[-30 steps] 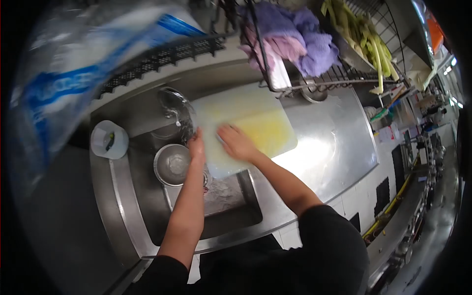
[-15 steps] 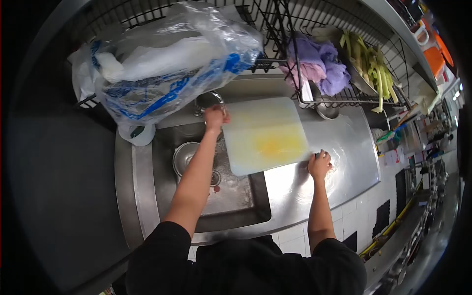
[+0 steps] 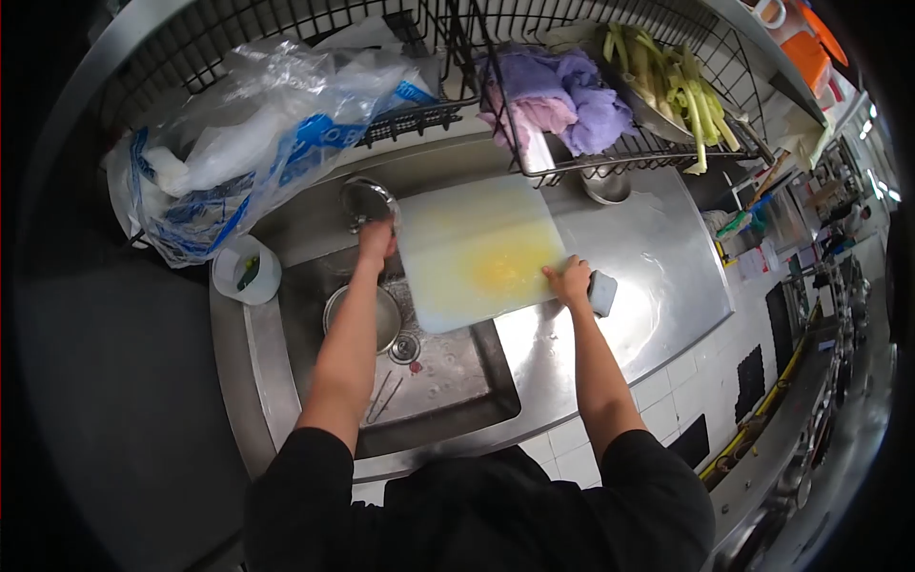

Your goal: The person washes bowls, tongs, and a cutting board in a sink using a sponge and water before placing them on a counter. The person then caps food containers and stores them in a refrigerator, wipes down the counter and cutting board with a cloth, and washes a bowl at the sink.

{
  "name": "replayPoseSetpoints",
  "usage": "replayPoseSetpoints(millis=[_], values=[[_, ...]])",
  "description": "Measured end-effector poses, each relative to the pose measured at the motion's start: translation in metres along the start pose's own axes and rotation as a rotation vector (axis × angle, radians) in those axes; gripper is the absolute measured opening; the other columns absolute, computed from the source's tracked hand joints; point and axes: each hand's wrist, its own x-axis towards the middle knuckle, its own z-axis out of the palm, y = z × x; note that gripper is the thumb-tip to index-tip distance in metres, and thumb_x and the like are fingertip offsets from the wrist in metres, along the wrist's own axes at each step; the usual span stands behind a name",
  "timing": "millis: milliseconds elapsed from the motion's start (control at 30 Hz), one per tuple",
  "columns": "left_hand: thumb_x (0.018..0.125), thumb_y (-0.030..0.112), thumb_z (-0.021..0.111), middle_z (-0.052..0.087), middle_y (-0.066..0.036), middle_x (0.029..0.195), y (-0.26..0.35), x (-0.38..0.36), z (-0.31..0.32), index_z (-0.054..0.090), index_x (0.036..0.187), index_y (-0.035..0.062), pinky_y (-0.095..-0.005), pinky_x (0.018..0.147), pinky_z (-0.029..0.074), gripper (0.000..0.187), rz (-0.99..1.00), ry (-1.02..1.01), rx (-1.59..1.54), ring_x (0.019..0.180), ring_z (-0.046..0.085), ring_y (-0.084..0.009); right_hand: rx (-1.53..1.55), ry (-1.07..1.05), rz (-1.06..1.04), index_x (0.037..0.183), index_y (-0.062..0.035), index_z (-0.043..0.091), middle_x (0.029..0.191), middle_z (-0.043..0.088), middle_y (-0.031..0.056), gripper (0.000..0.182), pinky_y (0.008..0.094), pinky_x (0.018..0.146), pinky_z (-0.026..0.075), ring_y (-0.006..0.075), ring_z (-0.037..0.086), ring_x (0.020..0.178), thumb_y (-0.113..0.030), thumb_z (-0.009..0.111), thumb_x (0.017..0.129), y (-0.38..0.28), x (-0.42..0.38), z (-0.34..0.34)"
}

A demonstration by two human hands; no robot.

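A white cutting board (image 3: 448,238) with a yellow stain lies tilted across the sink's right edge and the steel counter. My right hand (image 3: 570,280) grips its lower right corner, thumb on top. Just right of that hand a grey sponge (image 3: 601,294) rests on the counter. Close to the board's left edge, my left hand (image 3: 376,240) is closed at the faucet (image 3: 370,194); what its fingers hold, if anything, is hidden. Below my left forearm a round metal pot (image 3: 386,319) stands in the sink (image 3: 448,386), partly covered by the arm.
A white tub (image 3: 246,271) stands on the sink's left rim. Above, a wire rack (image 3: 457,57) carries a plastic bag (image 3: 257,143), purple cloths (image 3: 572,95) and green stalks (image 3: 691,91). A small metal bowl (image 3: 607,184) sits behind the board.
My right hand has let go of the sponge and moved left onto the board's corner. The left hand stays near the faucet. The whole view has shifted, with things appearing further left.
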Motion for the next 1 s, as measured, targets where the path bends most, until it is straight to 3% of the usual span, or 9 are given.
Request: replayPoseSetpoints(millis=[33,100,367,500,633,700,800,933,1000], values=[[0.085,0.036,0.077,0.066,-0.006,0.085,-0.039,0.014,0.003,0.064,0.1,0.0017,-0.0321,0.054,0.055,0.04,0.051,0.0,0.246,0.063,0.065,-0.0208,0.003,0.01,0.006,0.12,0.007,0.05,0.12,0.052,0.0282,0.073,0.0515,0.095,0.045,0.0452,0.051,0.114,-0.046,0.08,0.08,-0.005,-0.006,-0.002],[0.084,0.018,0.079,0.07,-0.014,0.109,-0.068,-0.023,0.013,0.059,0.125,-0.0013,-0.0429,0.079,0.059,0.049,-0.224,-0.368,-0.162,0.095,0.071,-0.0269,0.032,-0.002,0.022,0.121,0.0085,0.049,0.12,0.052,0.0279,0.077,0.0505,0.095,0.046,0.0438,0.051,0.115,-0.047,0.081,0.078,-0.017,-0.023,-0.001],[0.088,0.001,0.063,0.064,-0.015,0.118,-0.083,-0.15,0.005,0.05,0.132,0.0013,-0.0442,0.09,0.057,0.046,-0.164,-0.322,-0.695,0.107,0.066,-0.0302,0.096,-0.065,-0.022,0.125,0.007,0.051,0.122,0.053,0.0292,0.077,0.0501,0.097,0.045,0.0444,0.052,0.115,-0.05,0.077,0.081,0.006,-0.049,-0.01],[0.081,-0.008,0.058,0.063,-0.016,0.12,-0.058,-0.219,0.003,0.05,0.132,0.0021,-0.0429,0.093,0.056,0.053,-0.022,-0.399,-0.665,0.108,0.065,-0.0304,-0.176,-0.025,-0.339,0.13,0.0013,0.054,0.127,0.052,0.0295,0.069,0.0522,0.101,0.041,0.0444,0.051,0.119,-0.049,0.071,0.086,-0.023,-0.075,-0.055],[0.08,-0.008,0.057,0.062,-0.015,0.122,-0.028,-0.29,0.02,0.05,0.133,0.0013,-0.043,0.096,0.055,0.054,0.031,-0.29,-0.629,0.111,0.064,-0.0302,0.688,-0.299,-0.77,0.152,-0.0033,0.036,0.156,0.035,0.0235,0.068,0.0464,0.12,0.022,0.039,0.035,0.143,-0.036,0.058,0.096,-0.148,-0.155,-0.099],[0.077,-0.008,0.055,0.062,-0.015,0.123,-0.035,-0.311,0.024,0.05,0.134,0.0009,-0.0441,0.098,0.053,0.059,0.096,-0.234,-0.906,0.113,0.063,-0.0307,0.627,-0.552,-1.037,0.152,-0.0028,0.035,0.156,0.034,0.023,0.063,0.0454,0.121,0.02,0.0375,0.031,0.146,-0.034,0.05,0.1,-0.182,-0.196,-0.12],[0.075,-0.008,0.054,0.062,-0.015,0.123,-0.036,-0.339,0.006,0.049,0.137,0.0005,-0.045,0.1,0.052,0.063,0.048,-0.147,-0.697,0.113,0.063,-0.0317,0.297,-0.361,-1.17,0.153,-0.0019,0.033,0.157,0.031,0.0245,0.065,0.0453,0.122,0.019,0.0377,0.028,0.147,-0.037,0.048,0.1,-0.143,-0.18,-0.071],[0.073,-0.007,0.052,0.062,-0.016,0.121,-0.016,-0.391,-0.004,0.048,0.138,-0.0026,-0.0414,0.093,0.054,0.065,0.109,-0.149,-0.622,0.106,0.064,-0.0305,0.097,-0.651,-0.614,0.151,0.005,0.03,0.157,0.028,0.0283,0.069,0.0453,0.121,0.021,0.0391,0.027,0.147,-0.038,0.047,0.099,-0.071,-0.081,-0.071],[0.072,-0.006,0.053,0.062,-0.016,0.121,-0.009,-0.4,-0.001,0.048,0.137,-0.0026,-0.0413,0.095,0.053,0.066,0.133,-0.111,-0.6,0.107,0.064,-0.0308,0.284,-0.237,-0.65,0.151,0.0083,0.025,0.157,0.026,0.0307,0.072,0.0467,0.122,0.016,0.0399,0.023,0.149,-0.038,0.045,0.1,-0.093,-0.076,-0.055]])
